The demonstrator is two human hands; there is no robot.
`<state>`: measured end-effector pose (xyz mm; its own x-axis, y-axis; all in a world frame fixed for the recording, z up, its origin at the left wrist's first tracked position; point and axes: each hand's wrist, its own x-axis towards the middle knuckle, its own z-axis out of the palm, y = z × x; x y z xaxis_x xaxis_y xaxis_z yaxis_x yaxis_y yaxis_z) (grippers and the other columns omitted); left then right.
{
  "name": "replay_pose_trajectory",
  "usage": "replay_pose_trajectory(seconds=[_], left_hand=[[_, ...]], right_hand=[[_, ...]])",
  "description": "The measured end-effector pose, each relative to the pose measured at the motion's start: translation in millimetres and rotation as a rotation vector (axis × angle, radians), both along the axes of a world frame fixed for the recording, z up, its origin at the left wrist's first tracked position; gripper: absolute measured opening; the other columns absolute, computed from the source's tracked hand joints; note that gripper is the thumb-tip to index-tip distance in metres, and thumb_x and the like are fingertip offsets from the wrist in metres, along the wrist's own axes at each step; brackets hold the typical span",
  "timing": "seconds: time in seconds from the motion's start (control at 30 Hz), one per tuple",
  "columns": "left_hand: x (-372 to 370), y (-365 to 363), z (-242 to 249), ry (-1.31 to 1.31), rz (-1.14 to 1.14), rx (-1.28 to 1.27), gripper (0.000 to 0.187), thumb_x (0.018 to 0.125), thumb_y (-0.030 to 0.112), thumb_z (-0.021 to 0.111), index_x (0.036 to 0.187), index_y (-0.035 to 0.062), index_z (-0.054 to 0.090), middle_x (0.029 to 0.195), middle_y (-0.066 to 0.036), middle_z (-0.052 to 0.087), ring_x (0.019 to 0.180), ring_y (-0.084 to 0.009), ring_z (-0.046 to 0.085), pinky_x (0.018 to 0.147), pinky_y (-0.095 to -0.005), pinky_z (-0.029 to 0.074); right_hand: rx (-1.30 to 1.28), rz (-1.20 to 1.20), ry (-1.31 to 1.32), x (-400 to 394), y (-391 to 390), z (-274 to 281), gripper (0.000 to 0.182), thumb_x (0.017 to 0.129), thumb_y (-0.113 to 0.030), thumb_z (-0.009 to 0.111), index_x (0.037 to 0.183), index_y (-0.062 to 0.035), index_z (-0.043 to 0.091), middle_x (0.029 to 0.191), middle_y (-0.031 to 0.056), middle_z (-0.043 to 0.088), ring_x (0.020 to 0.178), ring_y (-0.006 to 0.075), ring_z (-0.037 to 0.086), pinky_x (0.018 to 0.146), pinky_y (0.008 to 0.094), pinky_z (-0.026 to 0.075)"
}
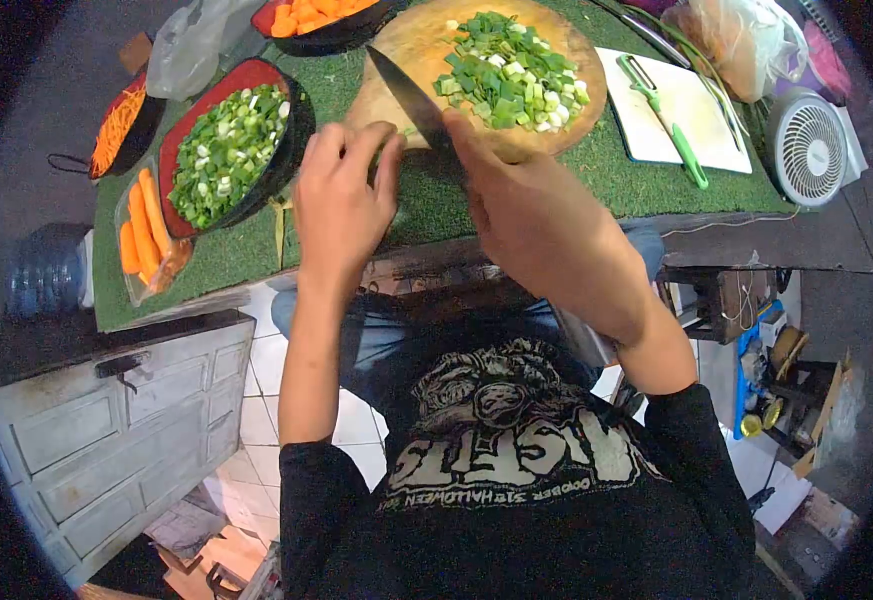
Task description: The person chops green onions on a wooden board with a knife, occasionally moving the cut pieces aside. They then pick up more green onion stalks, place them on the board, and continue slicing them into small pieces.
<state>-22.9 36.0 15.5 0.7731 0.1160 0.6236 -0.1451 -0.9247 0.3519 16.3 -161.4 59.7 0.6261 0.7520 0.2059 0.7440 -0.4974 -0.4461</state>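
Note:
My right hand (531,205) is wrapped round the handle of a kitchen knife (406,97). The dark blade slants up and left across the round wooden chopping board (381,95). A heap of chopped green onions (516,75) lies on the board, right of the blade. At the board's near left edge is my left hand (346,195), its fingers loosely bent with gaps between them. Nothing shows in its grasp, though the fingertips are partly hidden. A small green scrap lies close to its thumb.
Left stand a red-and-black bowl of chopped green onions (226,160), a tray of carrots (143,235), shredded carrot (116,130) and a bowl of carrot pieces (311,14). Right are a white cutting board (646,135), a green-handled peeler (678,140) and a small fan (809,150).

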Motion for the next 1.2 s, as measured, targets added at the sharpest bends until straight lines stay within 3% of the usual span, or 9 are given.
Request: replay_pose_trajectory(seconds=[0.13,0.2,0.37,0.43,0.53,0.7,0.83,1.03,1.2], left_hand=[[4,3,-5,0.029,-0.006,-0.083,0.011,0.083,0.008,0.076,0.093,0.0051,0.073,0.084,-0.012,0.066,0.077,-0.03,0.064,0.07,-0.037,0.051],[8,3,-5,0.043,-0.009,-0.107,0.011,0.083,0.009,0.076,0.093,0.005,0.073,0.085,-0.012,0.066,0.077,-0.0298,0.065,0.07,-0.0366,0.051],[11,0,-3,0.08,-0.017,-0.163,0.011,0.084,0.01,0.076,0.093,0.0046,0.073,0.086,-0.012,0.067,0.078,-0.0299,0.066,0.07,-0.0354,0.051],[13,2,-7,0.048,-0.049,-0.206,0.01,0.083,0.01,0.074,0.089,0.0042,0.07,0.081,-0.015,0.061,0.08,-0.0352,0.062,0.072,-0.0421,0.049],[14,2,-6,0.065,-0.061,-0.187,0.01,0.083,0.01,0.074,0.089,0.0036,0.07,0.082,-0.015,0.061,0.079,-0.0356,0.062,0.073,-0.042,0.049],[13,1,-4,0.054,-0.067,-0.153,0.01,0.084,0.01,0.072,0.09,0.0027,0.07,0.083,-0.015,0.061,0.08,-0.0359,0.062,0.073,-0.0424,0.049],[23,-3,0,0.048,-0.068,-0.075,0.01,0.085,0.01,0.071,0.091,0.002,0.07,0.085,-0.016,0.063,0.082,-0.036,0.063,0.074,-0.042,0.05],[13,2,9,-0.006,-0.027,-0.187,0.011,0.085,0.012,0.073,0.093,0.0047,0.073,0.083,-0.015,0.064,0.076,-0.0333,0.064,0.07,-0.0397,0.05],[7,8,2,0.067,-0.026,-0.15,0.011,0.084,0.013,0.074,0.091,0.0046,0.073,0.081,-0.014,0.064,0.073,-0.0328,0.063,0.069,-0.039,0.05]], right_hand=[[-0.049,0.009,-0.044,-3,-1,-2,0.069,0.085,0.0,0.057,0.147,0.0065,0.03,0.076,0.0258,0.063,0.069,0.0439,0.064,0.064,0.0499,0.051],[-0.138,0.076,-0.311,-4,-2,0,0.072,0.079,-0.014,0.061,0.137,0.0207,0.038,0.066,0.0099,0.061,0.057,0.0221,0.064,0.051,0.0328,0.052],[-0.163,0.045,-0.275,-12,0,11,0.068,0.081,-0.013,0.06,0.136,0.0199,0.039,0.067,0.0107,0.062,0.057,0.0236,0.065,0.05,0.0343,0.054],[-0.211,0.002,-0.229,-16,8,16,0.066,0.081,-0.013,0.06,0.135,0.0193,0.041,0.07,0.0123,0.064,0.059,0.0247,0.067,0.051,0.0347,0.055],[-0.209,-0.174,0.065,-21,33,16,0.07,0.081,-0.005,0.06,0.143,0.0135,0.032,0.068,0.0222,0.063,0.06,0.0366,0.063,0.058,0.0421,0.055],[-0.312,0.092,-0.393,13,30,-2,0.065,0.08,-0.007,0.06,0.133,0.0223,0.037,0.079,0.0184,0.066,0.062,0.0279,0.065,0.058,0.0372,0.055],[-0.178,-0.039,-0.197,18,9,-2,0.053,0.085,-0.004,0.054,0.129,0.0208,0.04,0.072,0.0246,0.067,0.069,0.0405,0.07,0.062,0.0463,0.056],[0.059,-0.122,0.004,11,-9,10,0.06,0.088,-0.004,0.055,0.143,0.0089,0.035,0.072,0.0258,0.064,0.071,0.0447,0.065,0.067,0.051,0.052],[-0.038,-0.01,-0.135,2,-6,5,0.063,0.086,-0.006,0.056,0.141,0.0147,0.033,0.074,0.0232,0.065,0.068,0.0399,0.067,0.063,0.0462,0.054]])
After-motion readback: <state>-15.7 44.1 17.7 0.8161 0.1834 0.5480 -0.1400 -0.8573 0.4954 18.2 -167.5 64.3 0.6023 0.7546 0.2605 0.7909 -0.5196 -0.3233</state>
